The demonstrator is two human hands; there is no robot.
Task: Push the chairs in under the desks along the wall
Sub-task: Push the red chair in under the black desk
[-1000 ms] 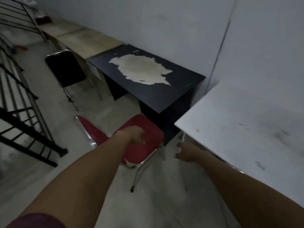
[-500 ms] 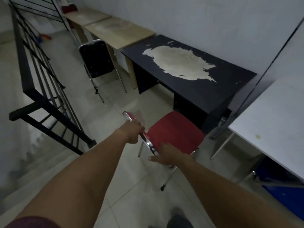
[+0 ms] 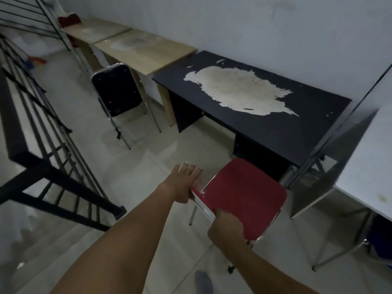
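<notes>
A red chair with a chrome frame stands in front of the black desk, whose top is worn to a large pale patch. Its seat front points at the desk's right end. My left hand lies flat, fingers spread, against the top left corner of the backrest. My right hand is closed around the backrest's right end. A black chair stands farther left, its back toward me, partly under a light wooden desk.
A black stair railing runs along the left, with steps dropping below it. A white table stands at the right over a blue chair. A second wooden desk stands at the far end. Bare tiled floor lies between railing and desks.
My right hand has moved onto the backrest's right end and closed on it. My left hand has opened flat against the left corner. The chair has turned its seat toward the black desk.
</notes>
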